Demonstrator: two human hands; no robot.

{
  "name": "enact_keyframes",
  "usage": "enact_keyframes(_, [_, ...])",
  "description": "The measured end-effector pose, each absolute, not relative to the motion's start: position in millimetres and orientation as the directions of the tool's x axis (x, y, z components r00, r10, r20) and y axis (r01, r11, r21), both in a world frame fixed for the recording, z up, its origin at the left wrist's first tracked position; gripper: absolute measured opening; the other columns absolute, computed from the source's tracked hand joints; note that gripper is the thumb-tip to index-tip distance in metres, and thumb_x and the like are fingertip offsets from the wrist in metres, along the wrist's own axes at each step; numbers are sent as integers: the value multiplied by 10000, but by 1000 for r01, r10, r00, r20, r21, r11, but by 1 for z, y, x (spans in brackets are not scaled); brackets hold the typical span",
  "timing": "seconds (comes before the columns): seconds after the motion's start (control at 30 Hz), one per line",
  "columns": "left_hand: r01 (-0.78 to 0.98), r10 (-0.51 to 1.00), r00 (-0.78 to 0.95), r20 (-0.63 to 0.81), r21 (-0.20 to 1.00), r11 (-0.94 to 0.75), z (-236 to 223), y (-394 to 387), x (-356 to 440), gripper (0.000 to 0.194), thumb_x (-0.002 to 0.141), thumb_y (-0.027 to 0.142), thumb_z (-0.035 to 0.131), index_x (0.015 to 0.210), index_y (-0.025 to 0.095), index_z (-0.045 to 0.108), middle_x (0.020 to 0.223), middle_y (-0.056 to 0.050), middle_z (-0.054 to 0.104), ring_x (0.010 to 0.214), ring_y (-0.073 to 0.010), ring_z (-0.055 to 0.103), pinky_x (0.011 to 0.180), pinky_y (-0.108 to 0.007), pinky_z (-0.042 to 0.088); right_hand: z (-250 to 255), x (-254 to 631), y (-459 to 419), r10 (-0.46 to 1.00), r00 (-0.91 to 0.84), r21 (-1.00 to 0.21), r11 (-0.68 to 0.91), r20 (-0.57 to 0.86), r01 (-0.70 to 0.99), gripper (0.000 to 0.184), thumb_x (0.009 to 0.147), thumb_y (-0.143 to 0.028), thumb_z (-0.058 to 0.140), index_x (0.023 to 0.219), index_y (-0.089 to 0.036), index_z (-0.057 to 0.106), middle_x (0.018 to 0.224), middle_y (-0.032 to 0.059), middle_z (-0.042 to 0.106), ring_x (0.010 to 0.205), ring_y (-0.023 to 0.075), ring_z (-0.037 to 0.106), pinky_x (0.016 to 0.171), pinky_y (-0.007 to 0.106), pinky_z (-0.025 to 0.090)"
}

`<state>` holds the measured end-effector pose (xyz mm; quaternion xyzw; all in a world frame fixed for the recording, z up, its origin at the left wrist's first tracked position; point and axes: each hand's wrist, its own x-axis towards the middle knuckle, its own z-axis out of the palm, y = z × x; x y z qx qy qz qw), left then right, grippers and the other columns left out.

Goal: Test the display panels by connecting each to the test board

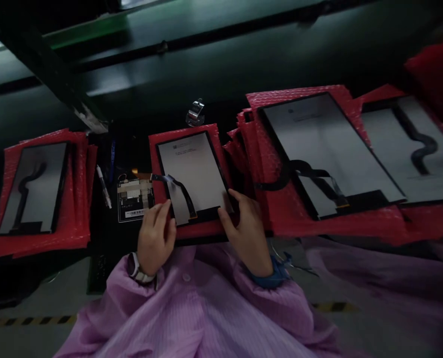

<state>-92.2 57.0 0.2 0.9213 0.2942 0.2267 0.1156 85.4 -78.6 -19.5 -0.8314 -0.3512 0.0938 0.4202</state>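
Note:
A grey display panel [195, 169] with a black flex cable [180, 191] lies on a red bubble-wrap sheet [158, 144] in front of me. My left hand [155, 238] rests at the panel's near left corner, fingers curled against its edge. My right hand [246, 228] grips the near right corner, thumb on top. The cable runs left to a small circuit board [134, 199] beside the panel. Both arms wear pink sleeves.
More panels on red bubble wrap lie at the left [33, 189], at the right [326, 149] and at the far right [411, 144]. A white pen [104, 186] and a metal clip [195, 113] sit on the dark bench. A dark beam [50, 74] crosses above.

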Motion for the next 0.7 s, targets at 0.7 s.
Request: enact_keyframes(0.7, [177,898,440,13,979,-100,81,104,-80,454,1039,552,304,1264,313,618,1361,4,661,1248,-228,642,1025,-405,569,90,18,-36,866,263,-785,209,425,582,557,1006,-455,476,1459,-132,445,1502,146,483,1392,271,413,1189,456,394])
